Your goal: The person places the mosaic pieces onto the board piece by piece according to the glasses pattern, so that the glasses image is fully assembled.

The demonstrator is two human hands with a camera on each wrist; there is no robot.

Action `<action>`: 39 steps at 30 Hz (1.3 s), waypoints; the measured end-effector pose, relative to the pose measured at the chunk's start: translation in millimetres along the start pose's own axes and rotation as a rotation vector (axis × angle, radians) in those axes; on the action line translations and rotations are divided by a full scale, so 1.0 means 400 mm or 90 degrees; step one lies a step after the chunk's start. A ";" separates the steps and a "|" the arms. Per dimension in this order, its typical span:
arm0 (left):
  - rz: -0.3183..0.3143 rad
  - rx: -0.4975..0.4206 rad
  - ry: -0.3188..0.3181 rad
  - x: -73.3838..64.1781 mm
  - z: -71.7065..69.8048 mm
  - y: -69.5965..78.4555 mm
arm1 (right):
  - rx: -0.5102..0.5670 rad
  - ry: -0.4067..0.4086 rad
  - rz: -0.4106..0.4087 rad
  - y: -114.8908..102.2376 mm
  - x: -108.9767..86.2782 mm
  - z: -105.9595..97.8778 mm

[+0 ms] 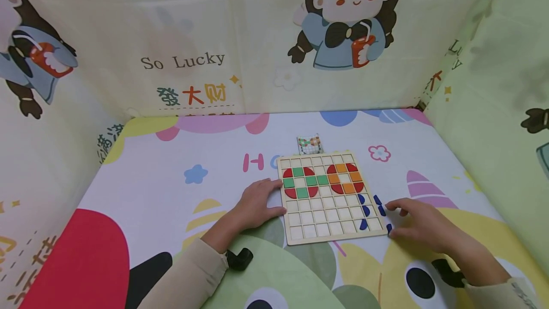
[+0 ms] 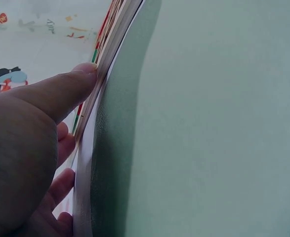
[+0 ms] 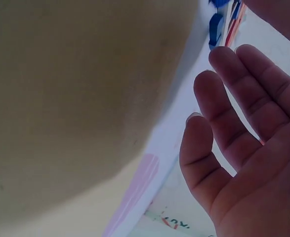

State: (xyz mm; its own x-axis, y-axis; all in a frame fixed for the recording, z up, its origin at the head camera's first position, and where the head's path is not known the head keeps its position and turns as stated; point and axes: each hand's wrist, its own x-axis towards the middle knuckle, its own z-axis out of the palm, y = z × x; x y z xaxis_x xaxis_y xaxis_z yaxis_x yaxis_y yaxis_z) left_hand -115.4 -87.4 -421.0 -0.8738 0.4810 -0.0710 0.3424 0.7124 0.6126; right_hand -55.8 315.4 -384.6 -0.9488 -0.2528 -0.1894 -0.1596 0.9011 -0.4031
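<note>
A square wooden grid board (image 1: 334, 239) lies on the patterned tabletop. Red quarter-round pieces with green squares (image 1: 298, 171) and orange squares (image 1: 348, 188) form two joined ring shapes in its upper rows. Blue half-round pieces (image 1: 366, 211) sit in a column at the lower right of the grid. My left hand (image 1: 257, 204) rests against the board's left edge, thumb and fingers touching it. Beside the right edge, my right hand (image 1: 422, 225) is loosely bent over the table. Its thumb tip is right at a loose blue piece (image 1: 389, 228); two more blue pieces (image 1: 379, 205) lie above that.
A small card (image 1: 310, 144) with a printed coloured grid pattern lies just behind the board. Printed cloth walls (image 1: 257, 37) enclose the table at the back and both sides. A black strap (image 1: 240, 258) is on the left wrist.
</note>
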 end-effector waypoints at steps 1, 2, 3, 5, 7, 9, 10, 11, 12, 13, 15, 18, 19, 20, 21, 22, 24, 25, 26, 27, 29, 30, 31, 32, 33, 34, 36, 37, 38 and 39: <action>0.000 -0.001 0.000 0.001 0.000 -0.001 | -0.003 0.001 0.001 -0.001 0.001 0.002; 0.000 -0.001 0.000 0.001 0.000 -0.001 | -0.006 0.003 0.002 -0.002 0.004 0.002; 0.000 -0.002 0.000 0.002 0.000 -0.001 | -0.010 0.004 0.004 -0.002 0.006 0.003; 0.000 -0.005 0.000 0.002 0.001 -0.001 | -0.015 0.008 0.003 -0.002 0.009 0.003; -0.001 -0.006 0.001 0.002 0.000 -0.001 | -0.017 0.012 0.006 -0.002 0.011 0.003; -0.001 -0.005 0.001 0.001 0.000 -0.001 | -0.020 0.016 0.009 -0.001 0.012 0.002; -0.001 -0.005 0.001 0.001 0.000 -0.001 | -0.021 0.019 0.009 -0.001 0.013 0.002; -0.001 -0.005 0.001 0.001 0.000 -0.001 | -0.022 0.023 0.008 -0.002 0.013 0.003; -0.001 -0.003 0.001 0.001 0.000 -0.001 | -0.022 0.027 0.003 -0.001 0.013 0.003; 0.000 -0.002 0.001 0.001 0.000 -0.002 | -0.023 0.030 -0.001 -0.001 0.013 0.003; 0.001 -0.001 0.002 0.001 0.001 -0.003 | -0.025 0.035 -0.007 0.000 0.013 0.004; 0.001 0.000 0.003 0.001 0.001 -0.003 | -0.031 0.035 -0.016 0.000 0.014 0.005; 0.001 0.000 0.003 0.000 0.001 -0.003 | -0.034 0.036 -0.015 0.000 0.015 0.006; 0.002 -0.001 0.003 0.000 0.001 -0.002 | -0.038 0.035 -0.016 0.000 0.016 0.006; 0.002 -0.002 0.003 0.000 0.000 -0.002 | -0.042 0.035 -0.016 0.000 0.017 0.007; 0.002 -0.003 0.004 0.000 0.000 -0.002 | -0.044 0.035 -0.019 0.000 0.018 0.007; 0.004 -0.004 0.004 0.000 0.000 -0.001 | -0.048 0.037 -0.018 0.000 0.019 0.008; 0.004 -0.004 0.004 0.000 0.001 -0.001 | -0.049 0.037 -0.016 0.000 0.020 0.008; 0.005 -0.004 0.005 0.000 0.001 -0.002 | -0.049 0.037 -0.014 0.000 0.020 0.008; 0.006 -0.004 0.005 0.000 0.001 -0.003 | -0.048 0.037 -0.013 0.000 0.020 0.008; 0.009 -0.001 0.006 -0.001 0.002 -0.004 | -0.047 0.039 -0.011 0.000 0.020 0.009; 0.010 0.000 0.006 -0.001 0.002 -0.004 | -0.045 0.042 -0.013 0.001 0.019 0.009; 0.012 0.000 0.008 -0.001 0.003 -0.005 | -0.044 0.045 -0.015 0.001 0.018 0.009; 0.014 0.000 0.009 -0.002 0.003 -0.005 | -0.043 0.047 -0.017 0.002 0.018 0.009; 0.016 0.000 0.010 -0.002 0.003 -0.004 | -0.042 0.050 -0.020 0.003 0.017 0.009; 0.017 0.000 0.011 -0.003 0.003 -0.004 | -0.041 0.051 -0.022 0.004 0.016 0.010; 0.018 -0.002 0.012 -0.003 0.003 -0.003 | -0.042 0.053 -0.025 0.005 0.016 0.010; 0.017 -0.004 0.012 -0.003 0.003 -0.003 | -0.044 0.052 -0.025 0.006 0.016 0.010; 0.016 -0.005 0.012 -0.003 0.003 -0.003 | -0.045 0.052 -0.027 0.007 0.017 0.011; 0.015 -0.006 0.012 -0.003 0.003 -0.004 | -0.047 0.053 -0.028 0.007 0.017 0.011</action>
State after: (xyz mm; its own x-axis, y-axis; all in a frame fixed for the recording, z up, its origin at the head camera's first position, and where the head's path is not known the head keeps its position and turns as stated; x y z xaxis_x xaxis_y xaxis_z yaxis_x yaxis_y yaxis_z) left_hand -114.5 -88.4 -422.7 -0.8720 0.4879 -0.0407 0.3604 0.6959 0.6211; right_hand -61.4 314.7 -391.0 -0.9595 -0.2645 -0.0968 -0.2175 0.9142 -0.3419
